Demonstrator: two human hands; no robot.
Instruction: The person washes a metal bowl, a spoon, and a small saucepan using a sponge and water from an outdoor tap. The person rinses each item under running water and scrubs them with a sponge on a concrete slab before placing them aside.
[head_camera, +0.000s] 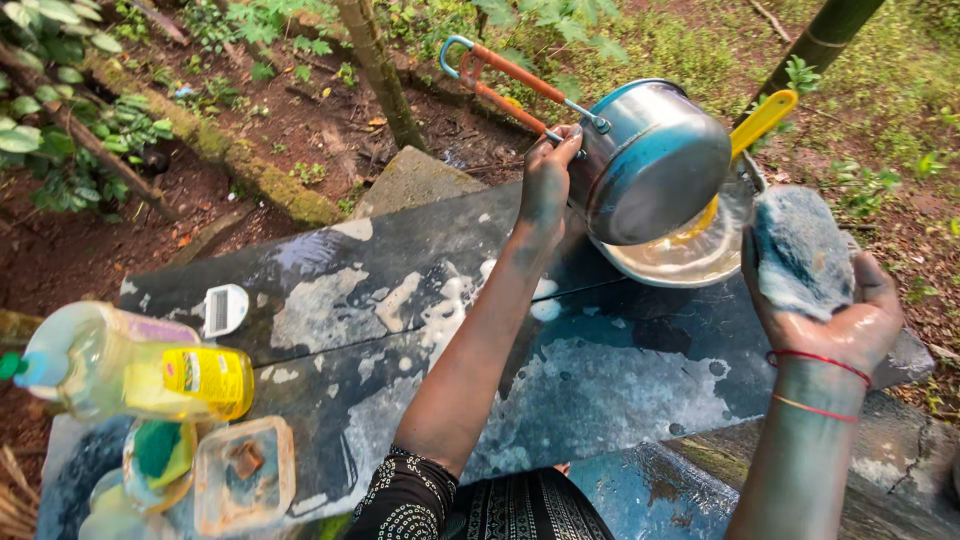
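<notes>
A steel saucepan (655, 165) is held tilted at one o'clock, gripped at its rim by the left hand (548, 180), while a soapy sponge (797, 250) is clasped in the right hand (835, 300) at three o'clock; with suds seen across the wet tabletop (600, 390), scrubbing is judged under way and rinsing outstanding.

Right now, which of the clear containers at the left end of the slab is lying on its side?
The big bottle of yellow liquid, resting flat with its blue cap pointing left. The square tub and round tub beside it sit open side up.

Silver saucepan (655, 165), orange handle (510, 80); grey-blue sponge (800, 250); yellow bottle (130, 375); red wrist threads (820, 360).
</notes>
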